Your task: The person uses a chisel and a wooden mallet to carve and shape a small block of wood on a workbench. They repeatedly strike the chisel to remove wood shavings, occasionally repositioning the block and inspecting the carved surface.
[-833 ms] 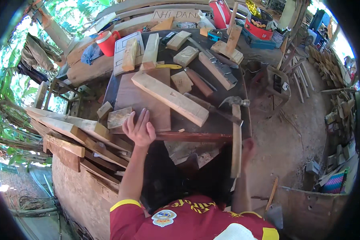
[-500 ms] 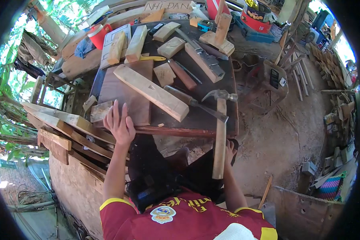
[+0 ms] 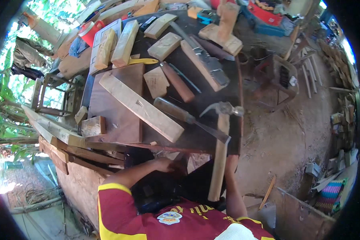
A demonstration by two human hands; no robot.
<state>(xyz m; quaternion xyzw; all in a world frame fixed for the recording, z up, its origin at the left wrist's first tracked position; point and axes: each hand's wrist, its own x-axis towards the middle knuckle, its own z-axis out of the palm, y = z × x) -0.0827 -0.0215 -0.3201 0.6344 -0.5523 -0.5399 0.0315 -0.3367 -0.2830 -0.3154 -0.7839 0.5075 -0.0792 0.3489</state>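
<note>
Down at the lap goes all attention, with the left hand (image 3: 164,165) low, short of the near edge of the table (image 3: 200,142); cannot tell about its fingers, spread or pressed together, too dark and blurred down there; over on the other side, has the right hand (image 3: 231,162) just beside the handle of the hammer (image 3: 219,160); cannot tell those fingers either, nor whether touching the wood or just apart from it; up along the hammer now, lying at the table's near right, head on the tabletop, handle jutting out over the edge; right by it, a chisel (image 3: 174,109), blade slanting to the near right, tip overlapping the hammer's handle; left of that, a pale beam (image 3: 142,107) with a small slot, lying aslant, far end on a brown board (image 3: 116,100), near end past the board's side; on the board's near left corner, a small block (image 3: 94,127); across the middle, a flat offcut (image 3: 156,82), then a red-brown handle (image 3: 178,82) pointing nearward, then a plane (image 3: 204,64) lying aslant; further back, a blue tape measure (image 3: 207,17) near a wooden mallet (image 3: 228,24); out left, beyond the table, a red mug (image 3: 91,33); off to the right, a stool (image 3: 282,78).
</note>
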